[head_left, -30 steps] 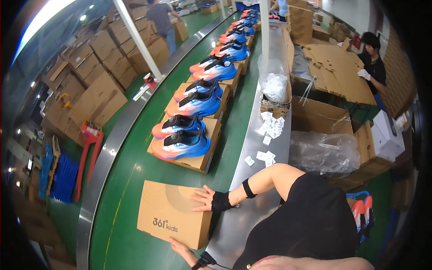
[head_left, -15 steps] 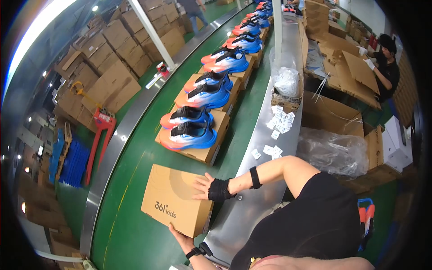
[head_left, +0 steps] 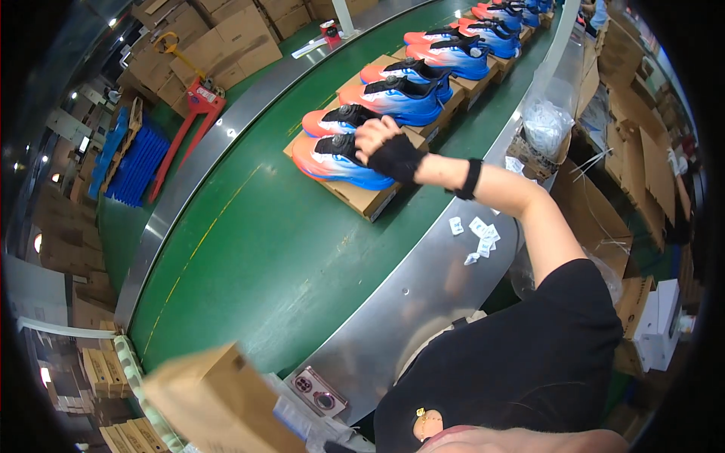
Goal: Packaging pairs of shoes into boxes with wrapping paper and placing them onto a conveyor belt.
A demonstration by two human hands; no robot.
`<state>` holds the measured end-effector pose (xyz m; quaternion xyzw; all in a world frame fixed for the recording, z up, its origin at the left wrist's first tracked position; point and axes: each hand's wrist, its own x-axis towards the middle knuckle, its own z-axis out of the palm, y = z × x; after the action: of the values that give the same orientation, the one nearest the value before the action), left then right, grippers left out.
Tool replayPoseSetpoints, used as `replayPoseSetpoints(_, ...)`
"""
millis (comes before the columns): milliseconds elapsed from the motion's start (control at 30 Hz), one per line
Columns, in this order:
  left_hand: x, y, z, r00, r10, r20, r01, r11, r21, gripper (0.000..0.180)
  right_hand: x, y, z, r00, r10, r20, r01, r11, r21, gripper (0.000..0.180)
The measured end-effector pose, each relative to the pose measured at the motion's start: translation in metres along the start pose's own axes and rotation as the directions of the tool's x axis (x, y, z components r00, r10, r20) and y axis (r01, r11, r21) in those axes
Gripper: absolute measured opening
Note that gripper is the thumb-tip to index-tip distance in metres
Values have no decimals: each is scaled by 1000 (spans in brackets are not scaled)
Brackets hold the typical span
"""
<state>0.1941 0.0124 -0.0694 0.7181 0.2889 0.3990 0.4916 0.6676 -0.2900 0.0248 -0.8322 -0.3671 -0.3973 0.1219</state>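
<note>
My right hand (head_left: pixel 384 143), in a black wrist wrap, reaches over the nearest pair of sneakers. Its fingers are curled at the collar of the nearer sneaker (head_left: pixel 332 160), which is orange, white and blue with a black upper. That pair sits on a closed brown shoebox (head_left: pixel 370 202) on the green conveyor belt. At the lower left, a blurred brown shoebox (head_left: pixel 223 396) is tilted off the near end of the belt. My left hand is out of sight, and whether it holds that box does not show.
More sneakers (head_left: pixel 445 57) on boxes line the belt (head_left: pixel 249 287). On the metal ledge (head_left: pixel 400 302) lie small white packets (head_left: pixel 483 230) and a phone (head_left: pixel 319 391). Beyond the belt stands a red pallet jack (head_left: pixel 200 102); stacked shoeboxes (head_left: pixel 106 370) are at lower left.
The closed shoebox has gone from the belt toward the lower left. My right hand has left it and moved up to the nearest sneakers. The view has turned.
</note>
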Motion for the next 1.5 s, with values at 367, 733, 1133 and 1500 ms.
replayPoseSetpoints(367,31,-22,112,920,171,353,-249,950,187,41,20,-52,-101,697,125,706,-439,853,283,30)
replayPoseSetpoints(733,19,12,136,813,208,544,-480,768,424,35,-90,-154,-48,604,-658,450,14,572,820,42)
replayPoseSetpoints(1133,-16,70,217,524,-398,753,-29,875,483,43,-109,-125,145,983,122,138,-118,992,-38,32)
replayPoseSetpoints(1500,15,68,239,653,307,693,-623,738,260,46,-13,-166,-28,894,144,425,-404,672,621,43)
